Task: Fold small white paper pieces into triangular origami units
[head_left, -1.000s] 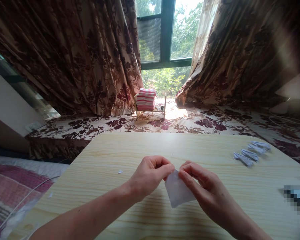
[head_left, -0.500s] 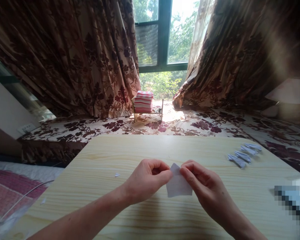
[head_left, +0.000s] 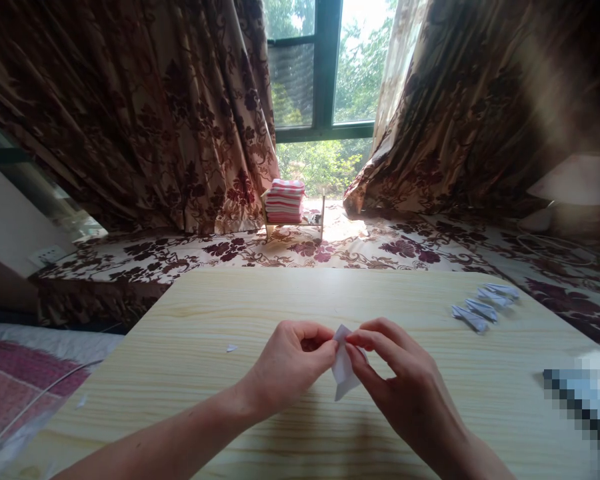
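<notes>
A small sheet of white paper (head_left: 344, 377) is held above the table, creased and partly folded, its top corner pointing up. My left hand (head_left: 296, 357) pinches its left edge between thumb and forefinger. On the other side my right hand (head_left: 397, 360) has its thumb and fingertips closed on the paper's upper right part, covering some of it. Several small folded paper pieces (head_left: 481, 312), narrow and pointed, lie at the table's back right.
The pale wooden table (head_left: 180, 373) carries a tiny paper scrap (head_left: 231, 348) left of my hands. A blurred-out device (head_left: 580, 400) lies at the right edge. Beyond the table, a small rack holds folded striped cloths (head_left: 285, 201) before the window.
The right hand has moved left and bent the right side of the paper inward, so the sheet looks narrower. My left hand keeps its pinch.
</notes>
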